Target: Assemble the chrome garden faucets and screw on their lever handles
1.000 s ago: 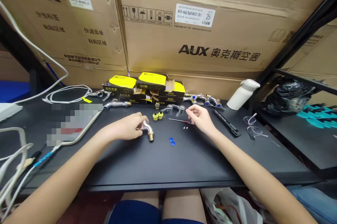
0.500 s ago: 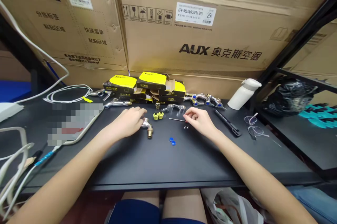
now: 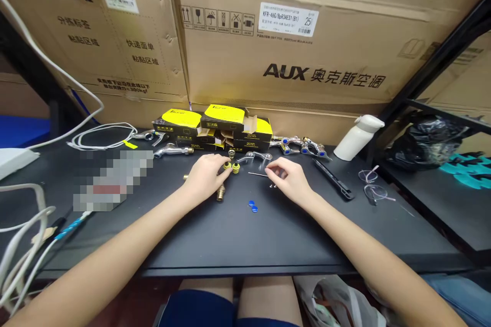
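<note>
My left hand [image 3: 209, 177] reaches over a brass-ended faucet body [image 3: 220, 193], hiding most of it. Its thumb and forefinger close round the left one of two yellow valve cartridges [image 3: 227, 166]; the other yellow cartridge [image 3: 236, 168] stands right beside it. My right hand [image 3: 290, 179] has its fingers curled together over the handle end of a thin screwdriver [image 3: 257, 174], whose metal shaft points left along the table. Two tiny screws [image 3: 272, 186] lie under the right fingertips, partly hidden. Closer to me are two blue caps [image 3: 253, 208].
Behind the hands are chrome lever handles [image 3: 254, 156], a small brass-coloured ring part [image 3: 231, 154] and yellow-black boxes [image 3: 222, 117]. Farther right are blue-dotted faucet parts [image 3: 303, 146], a black box cutter [image 3: 333, 179], glasses [image 3: 374, 191] and a white bottle [image 3: 358, 137]. White cables [image 3: 26, 245] lie left.
My left hand has moved right from the faucet body to the yellow cartridges. My right hand has shifted slightly and now covers the screwdriver's red end. The view has shifted a little.
</note>
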`<state>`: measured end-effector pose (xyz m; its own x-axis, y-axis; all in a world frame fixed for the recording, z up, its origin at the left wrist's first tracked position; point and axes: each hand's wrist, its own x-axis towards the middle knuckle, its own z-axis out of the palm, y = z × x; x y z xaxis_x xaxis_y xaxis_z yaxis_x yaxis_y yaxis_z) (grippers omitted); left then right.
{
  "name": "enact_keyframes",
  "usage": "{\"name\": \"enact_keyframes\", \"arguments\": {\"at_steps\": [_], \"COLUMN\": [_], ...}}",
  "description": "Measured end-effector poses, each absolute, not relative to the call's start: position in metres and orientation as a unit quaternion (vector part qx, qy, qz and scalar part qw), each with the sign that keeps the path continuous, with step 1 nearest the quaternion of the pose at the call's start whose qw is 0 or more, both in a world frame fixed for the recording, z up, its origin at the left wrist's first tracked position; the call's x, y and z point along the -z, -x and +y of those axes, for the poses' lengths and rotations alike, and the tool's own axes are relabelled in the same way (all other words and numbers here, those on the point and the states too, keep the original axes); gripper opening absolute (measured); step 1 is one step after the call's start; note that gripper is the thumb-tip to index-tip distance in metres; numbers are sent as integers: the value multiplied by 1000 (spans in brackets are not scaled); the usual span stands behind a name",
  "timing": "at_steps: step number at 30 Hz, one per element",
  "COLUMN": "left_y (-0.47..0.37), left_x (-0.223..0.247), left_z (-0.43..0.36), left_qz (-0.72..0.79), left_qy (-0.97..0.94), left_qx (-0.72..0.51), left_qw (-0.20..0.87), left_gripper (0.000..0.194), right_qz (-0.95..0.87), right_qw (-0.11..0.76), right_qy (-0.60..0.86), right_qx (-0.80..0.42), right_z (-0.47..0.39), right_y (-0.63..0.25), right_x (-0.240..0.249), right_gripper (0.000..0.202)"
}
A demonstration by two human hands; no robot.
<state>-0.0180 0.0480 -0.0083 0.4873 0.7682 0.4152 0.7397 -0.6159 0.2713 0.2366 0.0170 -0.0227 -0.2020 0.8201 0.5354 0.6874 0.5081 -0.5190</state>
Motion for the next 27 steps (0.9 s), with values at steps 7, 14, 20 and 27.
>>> {"name": "enact_keyframes", "arguments": {"at_steps": [7, 14, 20, 27], "left_y": [3, -4, -4, -6], "left_x": [5, 8, 10, 15], "left_z": [17, 7, 12, 15], "left_qz": [336, 318, 359, 323], "left_qy": [-834, -794, -759, -728], "left_qx": [-347, -323, -327, -347], "left_qw": [265, 405, 434, 496], "left_gripper": [39, 46, 46, 43], "right_qz": [-758, -765, -688, -668], "right_qw": [405, 380, 545, 549], "right_qy": [508, 519, 432, 349], "right_qx": [-66, -36, -208, -361], "right_z": [52, 57, 18, -8], "right_y": [-250, -254, -234, -203], "right_x": [29, 31, 12, 11], "right_gripper": [24, 9, 18, 14]}}
